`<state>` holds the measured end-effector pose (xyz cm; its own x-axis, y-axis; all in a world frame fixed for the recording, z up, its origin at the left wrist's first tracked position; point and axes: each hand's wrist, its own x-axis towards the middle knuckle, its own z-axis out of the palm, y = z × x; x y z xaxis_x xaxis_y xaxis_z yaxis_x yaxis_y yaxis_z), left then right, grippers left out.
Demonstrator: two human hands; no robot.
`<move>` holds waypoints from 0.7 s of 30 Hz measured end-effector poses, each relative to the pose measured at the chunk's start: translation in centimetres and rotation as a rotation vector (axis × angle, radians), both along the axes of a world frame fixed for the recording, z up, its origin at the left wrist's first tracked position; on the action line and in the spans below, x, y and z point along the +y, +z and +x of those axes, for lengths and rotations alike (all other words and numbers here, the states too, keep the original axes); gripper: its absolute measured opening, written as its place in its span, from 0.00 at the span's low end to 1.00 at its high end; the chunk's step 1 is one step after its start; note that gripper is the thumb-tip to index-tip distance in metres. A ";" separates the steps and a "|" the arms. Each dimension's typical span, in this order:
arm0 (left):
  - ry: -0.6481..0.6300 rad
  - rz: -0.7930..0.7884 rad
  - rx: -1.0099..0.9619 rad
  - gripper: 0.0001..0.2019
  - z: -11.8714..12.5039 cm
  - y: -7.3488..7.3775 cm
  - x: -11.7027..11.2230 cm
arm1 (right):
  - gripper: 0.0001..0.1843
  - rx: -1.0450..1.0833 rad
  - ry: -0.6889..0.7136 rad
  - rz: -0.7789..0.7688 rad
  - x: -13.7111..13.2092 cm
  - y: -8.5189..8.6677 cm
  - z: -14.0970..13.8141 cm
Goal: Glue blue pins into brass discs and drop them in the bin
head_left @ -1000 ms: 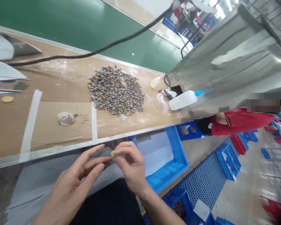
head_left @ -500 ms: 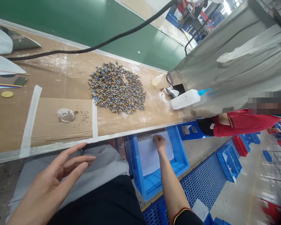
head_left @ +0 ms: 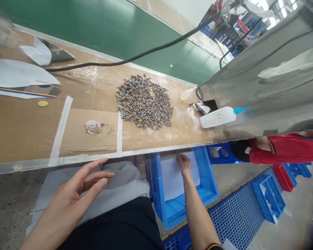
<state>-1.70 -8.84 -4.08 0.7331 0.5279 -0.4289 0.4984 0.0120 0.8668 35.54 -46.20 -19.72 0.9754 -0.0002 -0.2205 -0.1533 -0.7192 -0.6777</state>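
Far to the left of the blue crate (head_left: 181, 210), up on the bench, white paper sheets (head_left: 15, 73) are seen, and a little nearer to the crate a yellow disc (head_left: 42, 103) and a clear round cap (head_left: 93, 126) are laid on the cardboard. Below these, well to the left of the crate, the left hand (head_left: 70, 198) is held palm down over a grey cloth (head_left: 120, 187), its fingers spread and released, with nothing gripped. Above the crate, on the bench top, a heap of small blue and brass parts (head_left: 144, 102) is piled, and a black cable (head_left: 146, 53) is run past behind it. Inside the crate a white sheet (head_left: 177, 184) is spread, and a row of small parts (head_left: 172, 154) is lined along the crate's far wall, under the bench edge. The right hand (head_left: 184, 163) is reached into the crate, with its fingers bent down at that row; whether a part is pinched between them cannot be told. Up and to the right of the crate a white bottle (head_left: 217, 117) with a blue nozzle is laid on its side, and further right of the crate another person's red sleeve (head_left: 276, 151) is seen.
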 end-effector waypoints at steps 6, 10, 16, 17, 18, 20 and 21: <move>0.107 -0.147 0.015 0.40 0.4 1.6 -0.4 | 0.26 -0.404 -0.086 0.096 3.3 8.8 -3.8; 0.168 -0.169 -0.002 0.37 1.4 3.4 -0.8 | 0.23 -0.492 0.155 0.204 10.5 15.4 -6.4; 0.149 -0.084 -0.033 0.37 -0.3 2.9 0.0 | 0.11 -0.569 0.748 0.081 22.3 19.4 -5.9; 0.147 -0.070 -0.032 0.37 -1.2 2.3 0.4 | 0.09 -0.582 0.767 0.050 23.2 19.6 -5.5; 0.158 -0.054 -0.029 0.37 -2.3 1.6 1.0 | 0.08 -0.591 0.782 0.024 23.8 19.7 -5.1; 0.238 -0.005 -0.022 0.37 -5.1 0.7 2.3 | 0.08 -0.620 0.812 -0.007 24.6 20.1 -5.1; 0.305 0.028 -0.015 0.37 -6.6 0.7 2.9 | 0.09 -0.638 0.826 0.000 25.2 20.3 -5.4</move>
<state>-8.31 -5.90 -3.40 0.5451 0.7360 -0.4015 0.4627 0.1353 0.8761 30.10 -21.01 0.59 0.6075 0.7197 0.3361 0.7727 -0.4374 -0.4601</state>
